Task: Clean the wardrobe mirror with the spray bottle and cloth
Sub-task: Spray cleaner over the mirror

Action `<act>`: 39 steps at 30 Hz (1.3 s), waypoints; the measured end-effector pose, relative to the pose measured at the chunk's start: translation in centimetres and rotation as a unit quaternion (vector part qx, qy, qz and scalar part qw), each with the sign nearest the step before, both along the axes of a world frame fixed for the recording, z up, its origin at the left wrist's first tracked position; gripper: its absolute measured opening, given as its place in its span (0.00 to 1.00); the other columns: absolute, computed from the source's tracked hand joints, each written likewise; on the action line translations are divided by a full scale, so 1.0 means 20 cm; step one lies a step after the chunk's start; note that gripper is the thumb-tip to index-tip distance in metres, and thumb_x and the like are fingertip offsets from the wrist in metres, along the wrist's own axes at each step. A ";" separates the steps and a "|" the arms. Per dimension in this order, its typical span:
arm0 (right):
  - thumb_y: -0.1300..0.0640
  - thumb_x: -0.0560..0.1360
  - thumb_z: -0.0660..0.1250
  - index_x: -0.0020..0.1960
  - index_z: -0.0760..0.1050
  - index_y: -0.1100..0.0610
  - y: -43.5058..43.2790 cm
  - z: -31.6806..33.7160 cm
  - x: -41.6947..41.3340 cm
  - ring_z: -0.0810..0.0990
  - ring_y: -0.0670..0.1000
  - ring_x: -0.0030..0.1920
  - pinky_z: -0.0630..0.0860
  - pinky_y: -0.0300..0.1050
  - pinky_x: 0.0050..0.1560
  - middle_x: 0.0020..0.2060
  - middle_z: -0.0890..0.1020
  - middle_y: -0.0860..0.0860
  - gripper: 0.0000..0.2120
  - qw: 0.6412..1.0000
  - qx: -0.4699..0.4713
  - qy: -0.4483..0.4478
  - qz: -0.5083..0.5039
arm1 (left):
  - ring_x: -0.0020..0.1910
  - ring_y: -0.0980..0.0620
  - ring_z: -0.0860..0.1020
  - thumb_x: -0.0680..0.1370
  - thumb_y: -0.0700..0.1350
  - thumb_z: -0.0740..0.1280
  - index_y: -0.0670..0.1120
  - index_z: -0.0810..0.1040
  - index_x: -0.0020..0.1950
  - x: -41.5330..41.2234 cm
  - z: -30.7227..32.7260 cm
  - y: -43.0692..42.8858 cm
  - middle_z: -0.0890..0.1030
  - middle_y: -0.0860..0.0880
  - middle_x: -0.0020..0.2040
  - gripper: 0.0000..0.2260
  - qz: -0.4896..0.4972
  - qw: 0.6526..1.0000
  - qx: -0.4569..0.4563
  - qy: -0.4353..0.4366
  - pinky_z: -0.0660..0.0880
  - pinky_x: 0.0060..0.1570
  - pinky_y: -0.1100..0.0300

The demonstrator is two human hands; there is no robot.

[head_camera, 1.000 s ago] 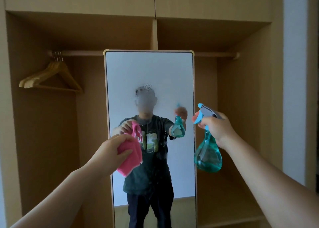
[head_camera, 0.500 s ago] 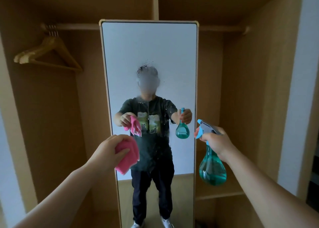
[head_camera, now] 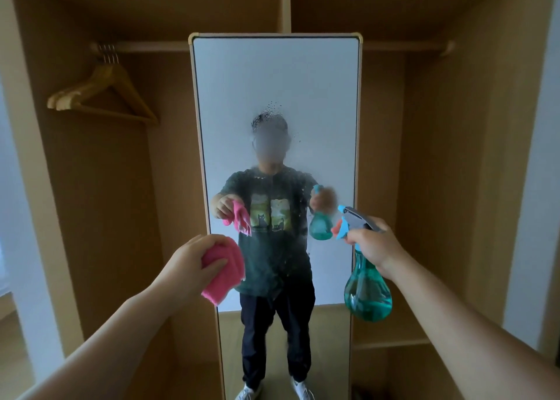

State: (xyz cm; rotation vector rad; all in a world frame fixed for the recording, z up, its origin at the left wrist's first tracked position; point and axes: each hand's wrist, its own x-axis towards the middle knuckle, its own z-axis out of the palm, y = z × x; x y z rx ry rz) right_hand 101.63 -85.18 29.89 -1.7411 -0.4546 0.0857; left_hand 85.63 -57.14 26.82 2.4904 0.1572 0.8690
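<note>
My right hand (head_camera: 372, 245) grips a teal plastic spray bottle (head_camera: 368, 296), left hand (head_camera: 185, 266) a pink cloth (head_camera: 225, 275); unwiped droplets (head_camera: 272, 112) may streak the tall mirror (head_camera: 272, 75).

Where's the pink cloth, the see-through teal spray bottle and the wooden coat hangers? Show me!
Pink cloth (head_camera: 233, 266): head view, on its folded middle.
See-through teal spray bottle (head_camera: 368, 296): head view, on its round belly.
Wooden coat hangers (head_camera: 110, 74): head view, where the sloping arms meet.

Mirror (head_camera: 272, 81): foot cut off below; centre blurred by droplets (head_camera: 271, 110). Spray bottle (head_camera: 368, 293): neck hidden in my right hand (head_camera: 375, 245). Cloth (head_camera: 225, 275): part hidden under my left hand (head_camera: 188, 263).
</note>
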 end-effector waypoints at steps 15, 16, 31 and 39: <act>0.70 0.73 0.59 0.41 0.76 0.63 0.22 -0.02 -0.08 0.76 0.53 0.42 0.68 0.43 0.39 0.38 0.78 0.57 0.08 0.999 0.018 -0.017 0.024 | 0.51 0.57 0.75 0.77 0.42 0.67 0.59 0.74 0.58 -0.14 -0.07 0.14 0.76 0.60 0.52 0.14 0.038 0.999 -0.034 0.008 0.78 0.45 0.62; 0.70 0.72 0.59 0.40 0.76 0.63 0.23 -0.01 -0.08 0.77 0.54 0.43 0.69 0.43 0.40 0.38 0.78 0.57 0.08 0.999 0.014 -0.019 0.029 | 0.50 0.58 0.75 0.77 0.42 0.67 0.59 0.74 0.57 -0.15 -0.07 0.14 0.76 0.60 0.51 0.14 0.038 0.999 -0.033 0.007 0.77 0.44 0.63; 0.73 0.71 0.60 0.39 0.77 0.53 0.51 -0.03 -0.17 0.77 0.42 0.32 0.71 0.32 0.31 0.25 0.78 0.42 0.17 0.993 0.039 -0.063 0.092 | 0.51 0.59 0.75 0.77 0.42 0.68 0.57 0.75 0.60 -0.29 -0.13 0.29 0.75 0.61 0.52 0.15 0.063 0.997 -0.043 0.009 0.76 0.41 0.66; 0.74 0.69 0.59 0.46 0.78 0.67 0.55 -0.07 -0.13 0.79 0.44 0.37 0.75 0.33 0.38 0.37 0.81 0.54 0.12 0.989 0.052 -0.089 0.101 | 0.51 0.60 0.75 0.77 0.41 0.67 0.59 0.73 0.59 -0.29 -0.15 0.30 0.75 0.62 0.52 0.16 0.058 0.997 -0.039 0.016 0.76 0.41 0.66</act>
